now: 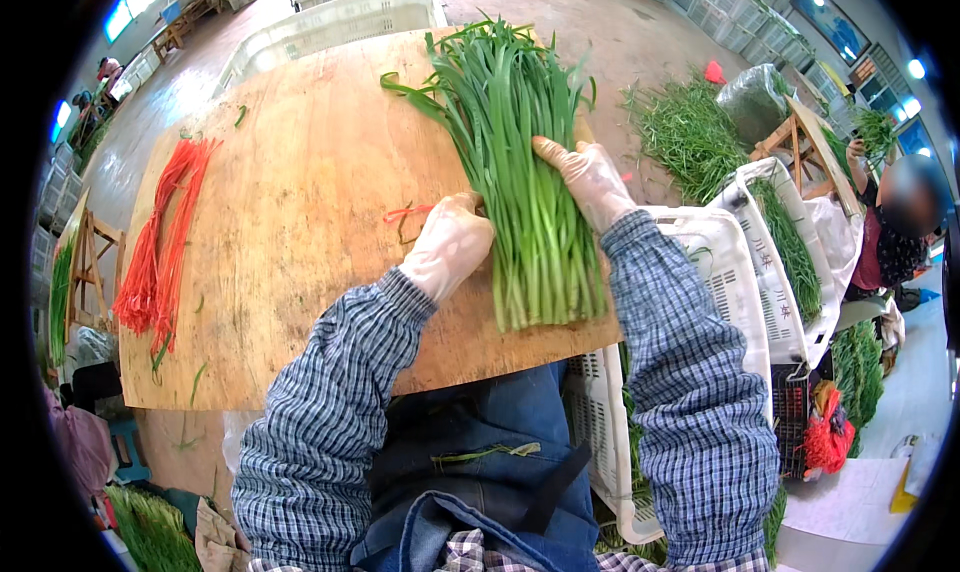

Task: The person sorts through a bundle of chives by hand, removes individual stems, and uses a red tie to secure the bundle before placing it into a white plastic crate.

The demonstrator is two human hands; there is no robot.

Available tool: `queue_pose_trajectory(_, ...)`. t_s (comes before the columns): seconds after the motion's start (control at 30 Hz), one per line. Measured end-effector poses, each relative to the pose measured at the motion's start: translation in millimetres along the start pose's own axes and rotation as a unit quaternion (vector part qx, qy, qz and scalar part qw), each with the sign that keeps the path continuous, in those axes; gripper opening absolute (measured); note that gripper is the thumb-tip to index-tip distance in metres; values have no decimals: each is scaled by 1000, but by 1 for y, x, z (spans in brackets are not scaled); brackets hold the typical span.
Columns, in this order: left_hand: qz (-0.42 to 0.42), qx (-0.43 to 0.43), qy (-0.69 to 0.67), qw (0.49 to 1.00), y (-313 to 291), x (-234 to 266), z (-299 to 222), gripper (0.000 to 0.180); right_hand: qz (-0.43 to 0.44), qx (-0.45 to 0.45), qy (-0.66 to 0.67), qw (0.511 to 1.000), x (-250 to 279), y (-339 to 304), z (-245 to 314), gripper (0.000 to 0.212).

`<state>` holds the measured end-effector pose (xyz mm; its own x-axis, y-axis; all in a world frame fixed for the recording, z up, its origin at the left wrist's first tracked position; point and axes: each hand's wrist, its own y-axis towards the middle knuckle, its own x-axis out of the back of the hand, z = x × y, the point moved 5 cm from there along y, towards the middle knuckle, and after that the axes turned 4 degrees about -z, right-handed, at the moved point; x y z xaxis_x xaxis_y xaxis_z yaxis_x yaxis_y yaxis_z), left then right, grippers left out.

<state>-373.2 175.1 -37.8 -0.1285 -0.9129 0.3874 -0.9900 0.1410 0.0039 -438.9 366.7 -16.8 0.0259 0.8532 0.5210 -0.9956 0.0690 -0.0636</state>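
Note:
A thick bundle of garlic chives (525, 162) lies on the wooden board (300, 192), pale stem ends toward me and green leaves pointing away. My left hand (452, 240), in a thin whitish glove, is closed against the bundle's left side, its fingertips hidden at the edge. From the right, my gloved right hand (588, 177) grips the bundle, thumb on top and fingers down its far side. A short end of red plastic strip (408, 213) shows beside my left hand. Many loose red strips (165, 247) lie in a bunch on the board's left part.
White plastic crates (700, 237) stand at the right, one holding chives (790, 247). Behind them lies a heap of loose greens (685, 137) on the floor. Another crate (330, 32) is beyond the board. At far right a person (895, 217) holds up some greens.

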Motion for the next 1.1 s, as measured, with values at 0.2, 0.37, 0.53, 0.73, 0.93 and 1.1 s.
queue_pose_trajectory(0.2,52,78,38,995,-6,27,-13,41,-86,27,-59,994,-1,-22,27,73)
queue_pose_trajectory(0.37,-25,86,32,995,-19,56,-16,33,-56,50,-168,983,26,-5,17,84)
queue_pose_trajectory(0.53,-75,79,57,992,-29,68,-3,27,-28,-30,-93,995,40,-10,12,79)
queue_pose_trajectory(0.73,-97,-421,251,866,-45,29,-108,17,16,-22,66,997,36,-7,7,67)
queue_pose_trajectory(0.93,170,-387,497,758,-19,-60,-100,31,62,150,-200,966,50,1,25,57)
queue_pose_trajectory(1.1,131,-410,408,805,-18,-66,-79,30,12,22,-126,992,75,-23,-19,40)
